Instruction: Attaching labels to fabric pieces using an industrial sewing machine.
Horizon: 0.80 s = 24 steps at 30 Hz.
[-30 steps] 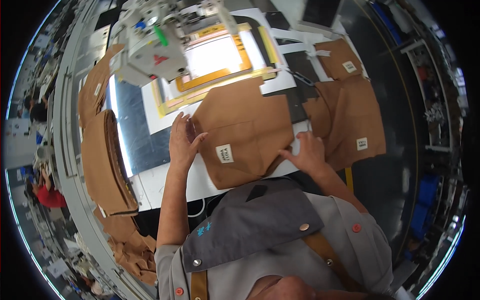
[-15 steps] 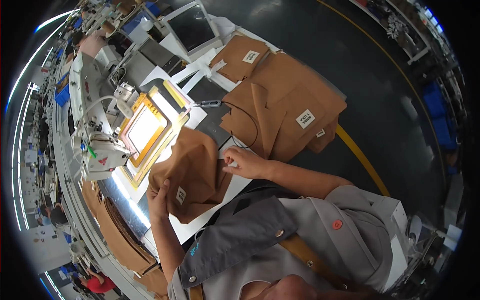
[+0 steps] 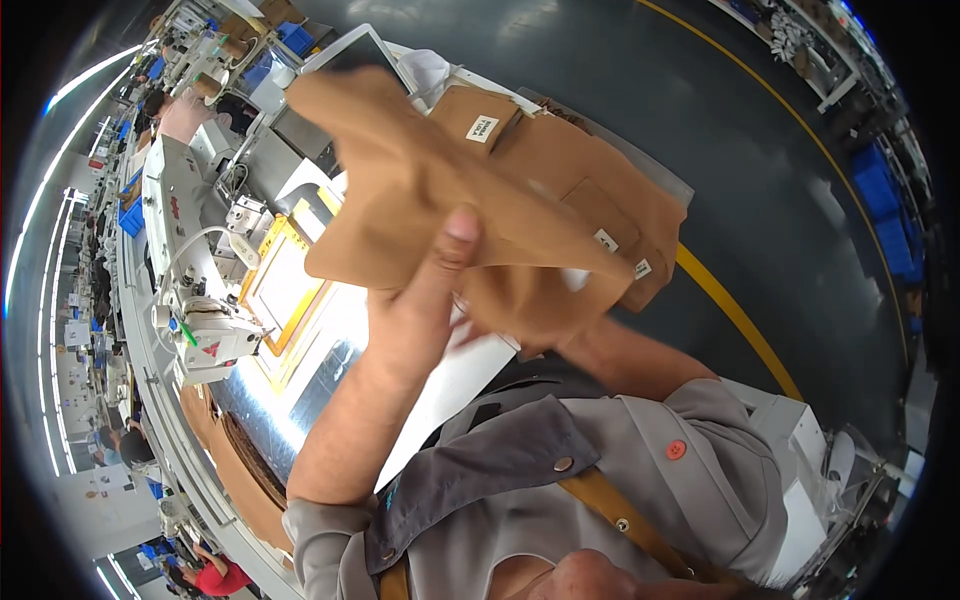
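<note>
A large brown fabric piece is lifted in front of me, folded and blurred at places. My left hand grips it, thumb pressed on top and the other fingers beneath. At the fabric's lower right is my right hand; the cloth covers its fingers, so I cannot tell whether it holds anything. Behind the raised cloth, a pile of brown fabric pieces with white labels lies on the right side of the table.
On the left stands a white sewing machine beside a yellow frame on a brightly lit work surface. More brown fabric hangs along the near-left table edge. A dark screen stands at the back. A yellow line marks the floor.
The fabric piece has come off the table beside the machine, up and to the right, with my left hand gripping it. My right hand has moved right and its fingers are now hidden.
</note>
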{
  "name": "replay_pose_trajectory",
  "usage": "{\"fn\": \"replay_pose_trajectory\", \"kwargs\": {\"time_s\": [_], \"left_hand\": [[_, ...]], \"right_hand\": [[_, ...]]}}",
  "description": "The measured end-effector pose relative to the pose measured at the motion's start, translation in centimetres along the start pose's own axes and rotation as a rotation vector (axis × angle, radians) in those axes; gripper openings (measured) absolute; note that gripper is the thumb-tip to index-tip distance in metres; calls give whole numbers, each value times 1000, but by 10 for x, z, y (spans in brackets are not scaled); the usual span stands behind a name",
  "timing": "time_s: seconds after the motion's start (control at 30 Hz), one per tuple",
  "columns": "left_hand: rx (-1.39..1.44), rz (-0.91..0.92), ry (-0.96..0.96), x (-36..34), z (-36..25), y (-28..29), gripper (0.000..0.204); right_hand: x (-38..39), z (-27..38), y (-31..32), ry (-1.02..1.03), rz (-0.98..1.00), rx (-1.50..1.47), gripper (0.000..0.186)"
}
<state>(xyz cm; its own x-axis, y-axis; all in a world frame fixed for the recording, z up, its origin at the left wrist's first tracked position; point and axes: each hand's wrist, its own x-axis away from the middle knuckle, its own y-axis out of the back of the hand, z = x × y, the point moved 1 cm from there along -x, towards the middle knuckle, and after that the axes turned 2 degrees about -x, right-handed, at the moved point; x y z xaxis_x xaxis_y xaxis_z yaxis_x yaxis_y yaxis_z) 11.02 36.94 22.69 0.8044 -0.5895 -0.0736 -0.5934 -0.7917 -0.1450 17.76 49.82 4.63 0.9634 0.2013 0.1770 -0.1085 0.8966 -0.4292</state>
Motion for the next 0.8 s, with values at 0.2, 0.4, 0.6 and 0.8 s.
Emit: {"fn": "replay_pose_trajectory", "kwargs": {"time_s": [0.2,0.4,0.6,0.8], "left_hand": [[79,-147,65,8,106,-32,39],[-523,491,227,50,251,-6,63],[-1141,486,-164,75,221,14,60],[-1283,186,172,98,167,70,51]], "right_hand": [[34,109,155,204,-768,-199,47],[30,83,250,25,-931,697,36],[36,50,282,124,-1080,1131,26],[35,45,301,14,-1235,1254,24]]}}
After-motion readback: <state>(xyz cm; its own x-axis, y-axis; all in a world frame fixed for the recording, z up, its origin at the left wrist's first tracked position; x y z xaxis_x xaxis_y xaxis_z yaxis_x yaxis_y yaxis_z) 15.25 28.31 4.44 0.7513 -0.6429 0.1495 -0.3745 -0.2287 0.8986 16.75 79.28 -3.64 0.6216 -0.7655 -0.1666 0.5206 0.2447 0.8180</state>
